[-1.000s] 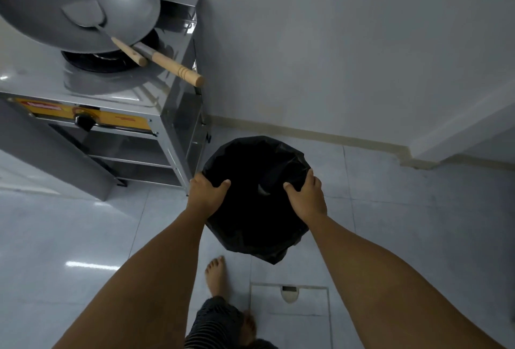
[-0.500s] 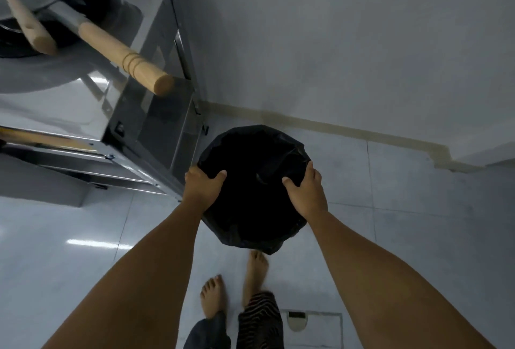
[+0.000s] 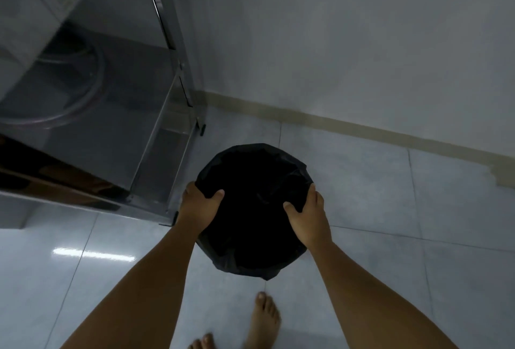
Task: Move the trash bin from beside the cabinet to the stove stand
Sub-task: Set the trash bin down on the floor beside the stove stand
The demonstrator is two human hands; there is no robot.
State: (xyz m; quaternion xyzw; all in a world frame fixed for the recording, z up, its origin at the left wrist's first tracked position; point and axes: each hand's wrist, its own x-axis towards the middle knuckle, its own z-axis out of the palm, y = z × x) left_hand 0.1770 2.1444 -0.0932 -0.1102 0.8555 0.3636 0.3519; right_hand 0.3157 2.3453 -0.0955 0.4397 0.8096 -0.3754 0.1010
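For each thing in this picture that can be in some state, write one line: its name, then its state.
Round trash bin lined with a black plastic bag: open-topped, upright, held at its rim.
Left hand: closed on the bin's left rim.
Right hand: closed on the bin's right rim.
Stainless steel stove stand: standing on the floor, just left of the bin.
Bare foot: planted on the grey tiled floor.

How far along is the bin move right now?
Done: the trash bin has reached the stove stand, at its wall-side corner. In hand: the left hand and right hand grip opposite sides of the rim. Left: set it down and let go; whether it touches the floor is unclear.
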